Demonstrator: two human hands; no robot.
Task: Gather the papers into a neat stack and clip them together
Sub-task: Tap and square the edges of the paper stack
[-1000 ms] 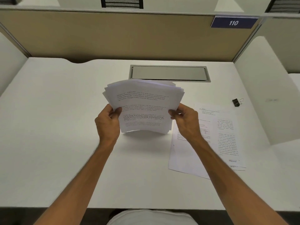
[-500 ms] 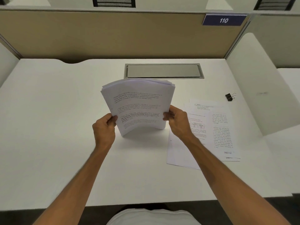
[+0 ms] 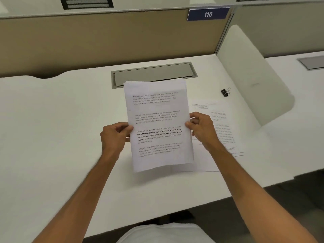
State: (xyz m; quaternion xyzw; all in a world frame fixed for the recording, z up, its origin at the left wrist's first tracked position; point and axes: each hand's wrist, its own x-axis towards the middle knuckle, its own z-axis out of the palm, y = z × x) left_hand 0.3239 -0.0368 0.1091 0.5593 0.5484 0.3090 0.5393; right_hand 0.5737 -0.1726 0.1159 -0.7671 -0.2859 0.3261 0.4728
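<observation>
- The white desk (image 3: 52, 137) lies under both hands, with a grey cable-tray lid (image 3: 154, 74) set into it just beyond the hands; the lid is down, so whatever it holds cannot be seen, and no other container is in view.
- The stack of papers (image 3: 157, 123) is held off the desk between the two hands, printed side up, its far edge over the tray lid. The top edges look slightly stepped, so by my reading the squaring-up is not finished.
- Loose sheets (image 3: 220, 130) lie flat on the desk under and just outboard of the right hand, not yet gathered in.
- The left hand (image 3: 114, 135) is closed on the stack's left edge, thumb on top, fingers curled beneath.
- The right hand (image 3: 201, 128) pinches the right edge likewise, thumb over the top page.
- The binder clip (image 3: 225, 92) sits on the desk beyond and to the right of the right hand, well apart from the stack.
- Risks, as I judge them: easing either pinch could let the sheets fan out or slide, and clipping now would leave the loose sheets out.
</observation>
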